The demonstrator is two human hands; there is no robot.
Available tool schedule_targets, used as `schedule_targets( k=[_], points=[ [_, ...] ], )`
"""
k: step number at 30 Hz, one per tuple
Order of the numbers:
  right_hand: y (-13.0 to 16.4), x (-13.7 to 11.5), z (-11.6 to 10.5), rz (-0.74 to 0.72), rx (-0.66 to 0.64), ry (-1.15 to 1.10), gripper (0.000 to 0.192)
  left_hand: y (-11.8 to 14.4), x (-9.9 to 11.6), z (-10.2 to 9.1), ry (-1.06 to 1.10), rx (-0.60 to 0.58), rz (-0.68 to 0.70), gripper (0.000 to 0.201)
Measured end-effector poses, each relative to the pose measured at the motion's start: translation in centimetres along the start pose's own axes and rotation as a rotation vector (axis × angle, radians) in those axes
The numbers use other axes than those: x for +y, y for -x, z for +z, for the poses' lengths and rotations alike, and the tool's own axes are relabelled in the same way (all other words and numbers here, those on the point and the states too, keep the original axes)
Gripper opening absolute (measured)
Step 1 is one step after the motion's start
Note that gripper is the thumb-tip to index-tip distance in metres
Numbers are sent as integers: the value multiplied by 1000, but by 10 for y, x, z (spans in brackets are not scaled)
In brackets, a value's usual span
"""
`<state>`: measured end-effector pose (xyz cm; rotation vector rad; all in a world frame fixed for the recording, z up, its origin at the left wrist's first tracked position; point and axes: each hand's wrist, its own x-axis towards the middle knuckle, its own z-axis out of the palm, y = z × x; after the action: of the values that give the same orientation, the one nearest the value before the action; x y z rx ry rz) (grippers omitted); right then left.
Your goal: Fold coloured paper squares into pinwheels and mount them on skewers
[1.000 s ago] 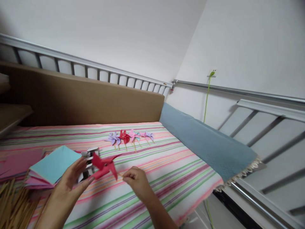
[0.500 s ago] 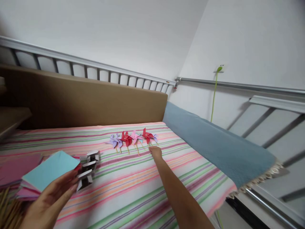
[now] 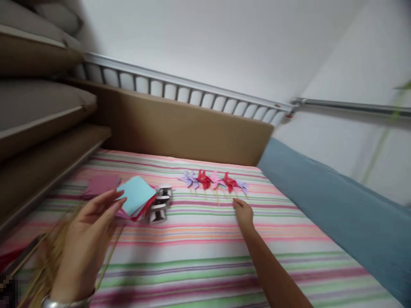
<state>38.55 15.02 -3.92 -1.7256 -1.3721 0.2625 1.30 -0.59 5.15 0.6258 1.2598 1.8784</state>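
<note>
A row of several paper pinwheels (image 3: 214, 181), purple, red and pink on thin sticks, lies on the striped bedsheet (image 3: 205, 248). My right hand (image 3: 243, 212) is stretched out just below the row's right end, near a red pinwheel (image 3: 230, 182), fingers curled, holding nothing. My left hand (image 3: 87, 233) hovers open with spread fingers next to a stack of coloured paper squares (image 3: 136, 198) topped by a light blue sheet. A small black and white box (image 3: 160, 203) rests against the stack.
Thin wooden sticks (image 3: 48, 261) lie blurred at the lower left. A brown board (image 3: 180, 128) and a metal rail (image 3: 192, 87) run along the wall. A blue-grey blanket (image 3: 337, 209) covers the bed's right side. Brown shelves (image 3: 41, 141) stand at left.
My right hand carried the red pinwheel to the row, set it at the right end and drew back a little. My left hand let go and opened. The view swung left.
</note>
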Motion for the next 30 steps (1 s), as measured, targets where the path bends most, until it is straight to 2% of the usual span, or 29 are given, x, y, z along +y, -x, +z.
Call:
schedule_targets(
  k=[3,7,10,12,14,18,24,30],
  points=[
    [38,-45,24,-222,-222,-93,22,0,22,-13,197,133,145,28],
    [92,-133,65,-579,-522,-203,16,-2,36,-33,307,145,210,18],
    [115,-186,93,-835,-633,-211,20,-3,41,-45,336,151,218,16],
    [119,-207,107,-972,-680,-135,25,-5,44,-52,346,151,237,15],
    [116,-216,119,-1013,-756,-34,36,-7,46,-58,350,148,252,14],
    [107,-215,133,-982,-887,60,49,-10,49,-66,348,140,237,13],
    [100,-216,133,-990,-934,57,46,-13,48,-69,338,146,222,13],
    [97,-220,134,-1002,-926,35,32,-13,46,-66,332,138,193,13]
  ],
)
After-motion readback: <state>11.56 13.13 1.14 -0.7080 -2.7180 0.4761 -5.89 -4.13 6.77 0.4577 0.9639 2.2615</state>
